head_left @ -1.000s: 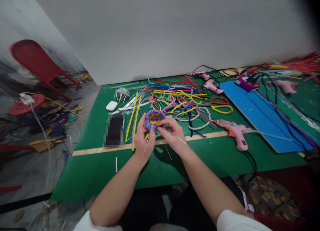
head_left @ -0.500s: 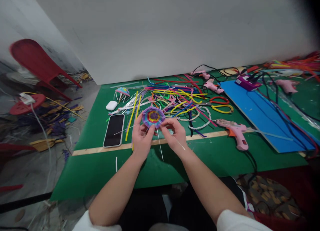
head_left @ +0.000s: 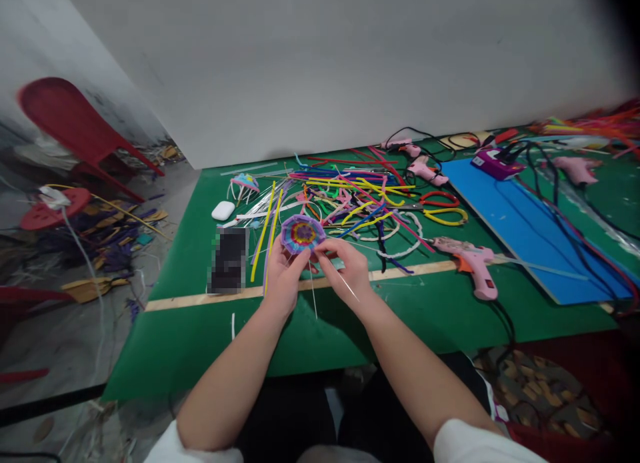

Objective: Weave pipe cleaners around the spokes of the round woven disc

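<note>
Woven disc [head_left: 302, 233] edged left, held by left hand [head_left: 283, 281] and right hand [head_left: 349, 271]

A plain grey-white panel [head_left: 340, 69] stands behind the green bench [head_left: 185, 356]; at upper left of the frame, a red plastic chair [head_left: 65, 116] sits before a stained wall [head_left: 95, 43], scraps litter the grey floor [head_left: 170, 216], and the light is dim

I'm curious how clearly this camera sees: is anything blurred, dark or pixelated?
Head view: light is dim and even; the hands cast a soft shadow on the green table; the red chair looks soft and stretched near the edge; the upper right corner falls to black; coarse blocks hide the phone.
</note>
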Demonstrator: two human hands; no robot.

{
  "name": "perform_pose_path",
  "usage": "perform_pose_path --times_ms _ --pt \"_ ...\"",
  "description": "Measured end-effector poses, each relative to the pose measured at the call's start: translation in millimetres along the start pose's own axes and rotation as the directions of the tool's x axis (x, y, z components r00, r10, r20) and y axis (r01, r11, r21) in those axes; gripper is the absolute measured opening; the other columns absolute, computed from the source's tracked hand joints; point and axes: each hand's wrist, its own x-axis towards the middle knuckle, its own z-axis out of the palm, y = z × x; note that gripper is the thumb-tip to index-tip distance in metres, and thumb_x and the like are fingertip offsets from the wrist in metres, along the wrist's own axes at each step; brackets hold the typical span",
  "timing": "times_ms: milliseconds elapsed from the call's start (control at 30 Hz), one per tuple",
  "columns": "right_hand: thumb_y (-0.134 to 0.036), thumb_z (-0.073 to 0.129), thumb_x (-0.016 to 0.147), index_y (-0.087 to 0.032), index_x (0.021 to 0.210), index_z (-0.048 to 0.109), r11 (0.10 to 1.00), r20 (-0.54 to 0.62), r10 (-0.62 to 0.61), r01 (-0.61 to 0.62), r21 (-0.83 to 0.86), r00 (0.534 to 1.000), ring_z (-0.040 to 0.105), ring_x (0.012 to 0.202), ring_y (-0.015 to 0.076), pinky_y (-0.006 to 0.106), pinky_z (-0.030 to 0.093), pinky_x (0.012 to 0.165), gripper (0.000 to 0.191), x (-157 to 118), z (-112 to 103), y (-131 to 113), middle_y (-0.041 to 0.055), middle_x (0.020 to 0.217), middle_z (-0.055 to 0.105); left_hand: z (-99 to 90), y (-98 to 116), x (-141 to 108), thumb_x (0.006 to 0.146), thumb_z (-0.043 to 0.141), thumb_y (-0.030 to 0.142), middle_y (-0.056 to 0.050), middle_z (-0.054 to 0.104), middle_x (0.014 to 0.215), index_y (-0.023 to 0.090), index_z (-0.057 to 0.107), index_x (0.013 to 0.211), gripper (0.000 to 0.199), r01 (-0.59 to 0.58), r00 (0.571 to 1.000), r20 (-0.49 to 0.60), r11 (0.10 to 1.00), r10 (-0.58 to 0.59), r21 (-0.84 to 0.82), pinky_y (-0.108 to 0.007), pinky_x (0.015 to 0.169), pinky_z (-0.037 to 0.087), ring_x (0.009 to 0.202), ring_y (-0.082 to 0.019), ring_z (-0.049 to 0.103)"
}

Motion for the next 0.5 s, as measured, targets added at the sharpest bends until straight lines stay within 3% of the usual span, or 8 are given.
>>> perform_pose_path --times_ms 200,333,433,500 --pt "-0.021 0.052 0.081 -0.023 0.083 0.063 0.994 0.003 0.101 -0.101 -0.037 0.995 0.061 0.075 0.0149 0.028 0.052 0.067 0.011 -1.5 -0.8 -1.4 0.0029 0.084 0.066 -0.6 0.0 0.2 0.074 0.065 0.031 -0.004 0.059 0.096 0.021 0.046 0.111 0.042 -0.039 0.999 0.006 0.991 0.038 0.126 -0.018 0.051 0.05 0.07 -0.011 0.059" --pt "-0.025 0.057 0.078 -0.022 0.081 0.065 0.941 -0.036 0.318 -0.31 0.135 0.948 0.062 0.075 0.0146 0.027 0.052 0.067 0.009 1.6 -0.5 -2.7 0.0021 0.083 0.067 0.1 0.3 -1.1 0.073 0.064 0.031 -0.004 0.06 0.094 0.022 0.046 0.113 0.045 -0.072 0.997 0.023 0.985 0.069 0.159 -0.019 0.051 0.05 0.068 -0.011 0.06" --pt "-0.027 0.063 0.074 -0.021 0.081 0.066 0.832 -0.058 0.485 -0.441 0.335 0.872 0.062 0.072 0.0142 0.027 0.053 0.065 0.009 8.4 -6.0 0.9 0.0015 0.081 0.067 -2.4 2.2 -0.5 0.066 0.07 0.026 -0.005 0.063 0.095 0.024 0.041 0.121 0.062 -0.048 0.988 0.152 0.993 0.031 0.108 -0.024 0.058 0.053 0.075 -0.016 0.063" --pt "-0.027 0.066 0.071 -0.021 0.078 0.067 0.777 -0.041 0.532 -0.468 0.42 0.846 0.062 0.068 0.013 0.026 0.053 0.062 0.01 14.2 -14.7 5.5 0.0007 0.078 0.067 -5.8 5.8 1.7 0.062 0.071 0.02 -0.006 0.063 0.099 0.025 0.041 0.123 0.068 0.012 0.964 0.265 0.999 -0.025 0.051 -0.029 0.064 0.055 0.081 -0.019 0.064"
